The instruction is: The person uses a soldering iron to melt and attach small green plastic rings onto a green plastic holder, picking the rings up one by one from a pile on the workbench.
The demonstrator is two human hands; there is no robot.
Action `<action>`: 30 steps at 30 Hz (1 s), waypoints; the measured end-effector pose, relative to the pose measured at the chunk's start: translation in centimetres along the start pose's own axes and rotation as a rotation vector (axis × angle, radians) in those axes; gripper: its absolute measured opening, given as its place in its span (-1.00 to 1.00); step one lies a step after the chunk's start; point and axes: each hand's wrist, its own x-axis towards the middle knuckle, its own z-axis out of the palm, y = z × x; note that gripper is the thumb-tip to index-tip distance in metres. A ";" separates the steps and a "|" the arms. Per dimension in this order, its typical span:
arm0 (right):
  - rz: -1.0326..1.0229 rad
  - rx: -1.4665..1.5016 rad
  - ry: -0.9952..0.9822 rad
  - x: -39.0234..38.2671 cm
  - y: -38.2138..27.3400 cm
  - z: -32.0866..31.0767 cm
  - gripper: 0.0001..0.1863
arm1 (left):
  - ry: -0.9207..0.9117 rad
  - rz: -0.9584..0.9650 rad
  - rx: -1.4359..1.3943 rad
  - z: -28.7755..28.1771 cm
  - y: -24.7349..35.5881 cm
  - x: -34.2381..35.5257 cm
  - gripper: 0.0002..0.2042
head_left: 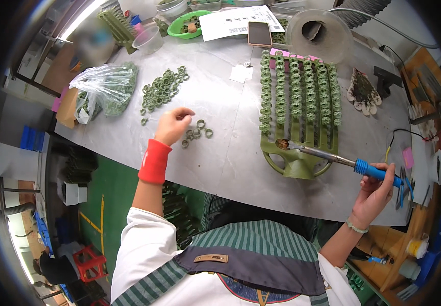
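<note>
My right hand (372,196) grips the blue handle of a soldering iron (327,155), whose metal shaft points left. Its broad brownish tip lies over the lower end of an olive-green plastic rack (300,167). Long parallel bars on the rack carry rows of small green ring-shaped pieces (295,81). My left hand (172,126), with a red wristband, is closed, thumb and fingertips close together; whether anything small is between them is hidden. Just right of it lie several loose green rings (196,133). A larger pile of such rings (163,91) is spread beyond that hand.
A clear plastic bag of green pieces (109,86) lies at the left. Along the back are a green basin (184,25), a paper sheet (230,24), a phone (259,34) and a round translucent tub (327,38). A stained glove (364,93) rests right of the rack.
</note>
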 end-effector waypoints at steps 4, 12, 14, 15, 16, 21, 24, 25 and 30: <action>-0.002 0.001 0.003 0.1 -0.2 -0.3 -0.64 | -0.015 -0.197 -0.612 -0.9 1.4 -0.7 -0.80; 0.022 -0.031 0.045 0.3 -0.2 -0.5 -0.62 | -0.124 0.158 -0.311 3.4 11.1 -3.4 -0.81; 0.011 -0.032 0.045 0.4 -0.1 -0.5 -0.62 | -0.129 0.336 -0.315 6.1 12.6 -3.7 -0.83; 0.007 -0.031 0.041 0.6 -0.1 -0.5 -0.61 | -0.142 0.461 -0.265 7.2 13.8 -3.8 -0.81; 0.006 -0.028 0.037 0.6 -0.1 -0.2 -0.62 | -0.137 0.531 -0.208 7.9 14.5 -3.8 -0.82; 0.029 0.008 0.036 0.9 1.0 0.1 -0.63 | 0.058 0.916 0.200 11.0 15.6 -2.6 -0.83; 0.052 0.049 0.016 1.2 1.8 0.3 -0.65 | 0.071 0.962 0.262 12.1 15.7 -2.1 -0.83; 0.053 0.051 0.020 1.2 2.0 0.4 -0.65 | 0.073 0.977 0.291 12.4 15.7 -2.0 -0.84; 0.041 0.068 -0.018 1.1 2.3 0.5 -0.65 | 0.081 0.957 0.303 12.6 15.3 -1.9 -0.84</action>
